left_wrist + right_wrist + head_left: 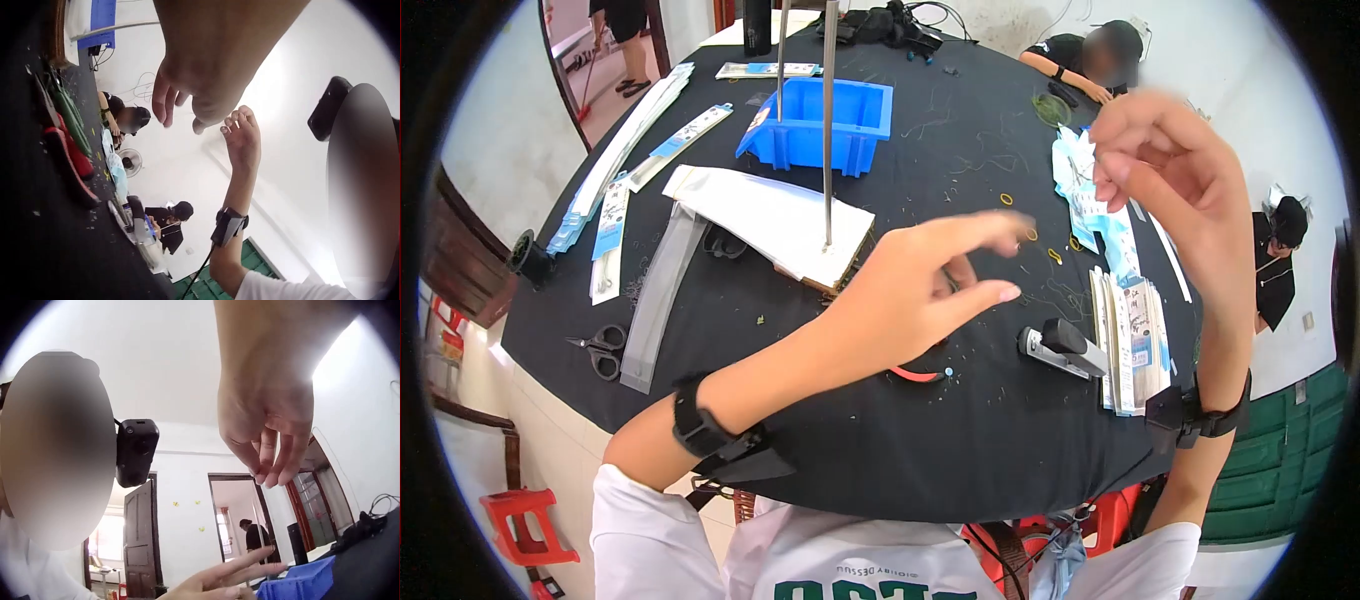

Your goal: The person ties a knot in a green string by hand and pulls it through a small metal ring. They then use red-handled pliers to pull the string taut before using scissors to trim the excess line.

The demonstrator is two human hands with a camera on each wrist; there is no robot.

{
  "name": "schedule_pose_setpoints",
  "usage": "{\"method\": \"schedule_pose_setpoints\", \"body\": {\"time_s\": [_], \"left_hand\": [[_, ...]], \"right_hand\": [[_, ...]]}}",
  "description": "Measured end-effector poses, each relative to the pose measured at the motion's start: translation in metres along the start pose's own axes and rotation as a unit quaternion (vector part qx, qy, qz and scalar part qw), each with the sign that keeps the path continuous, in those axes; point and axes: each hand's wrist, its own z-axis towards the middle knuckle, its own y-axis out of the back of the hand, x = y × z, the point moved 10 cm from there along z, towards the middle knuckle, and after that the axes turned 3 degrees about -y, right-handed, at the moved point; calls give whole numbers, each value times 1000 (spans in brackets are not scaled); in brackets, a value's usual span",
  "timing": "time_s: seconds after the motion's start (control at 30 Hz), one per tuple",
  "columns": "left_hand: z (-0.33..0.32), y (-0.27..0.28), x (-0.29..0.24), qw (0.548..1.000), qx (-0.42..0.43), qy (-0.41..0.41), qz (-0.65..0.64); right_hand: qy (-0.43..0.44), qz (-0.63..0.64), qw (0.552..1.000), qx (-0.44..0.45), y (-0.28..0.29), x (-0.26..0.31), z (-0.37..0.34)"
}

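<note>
My left hand (905,285) hovers over the middle of the black-covered table, thumb apart from the loosely bent fingers, nothing visible between them. In the left wrist view the same hand (203,94) hangs with its fingertips pointing down. My right hand (1180,165) is raised over the table's right side, fingers curled in towards the thumb. Its fingertips gather close together in the right wrist view, where the hand (269,431) points down; I cannot tell whether a fine thread is between them. Red-handled pliers (69,156) lie below the left hand.
A blue bin (815,125) stands behind a white-covered board (770,220) with upright metal rods (828,130). A stapler (1062,348) sits beside stacked paper packets (1135,345) at right. Scissors (605,352) and a clear plastic strip (662,300) lie left. Other people are around the table.
</note>
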Motion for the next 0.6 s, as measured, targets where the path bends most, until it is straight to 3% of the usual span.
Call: {"method": "schedule_pose_setpoints", "body": {"time_s": [0.13, 0.27, 0.3, 0.43, 0.6], "left_hand": [[4, -16, 31, 992, 16, 97, -84], [-11, -15, 47, 985, 23, 152, -74], [-15, -14, 48, 982, 20, 168, -83], [-31, -16, 59, 976, 29, 199, -81], [-56, -26, 65, 962, 48, 250, -95]], "right_hand": [[16, -15, 998, -54, 27, 1, -8], [-12, -9, 985, -170, 97, -23, -25], [-18, 5, 986, -164, 114, -33, -30], [-14, -13, 956, -294, 168, -59, -49], [18, 45, 930, -364, 193, -70, -59]]}}
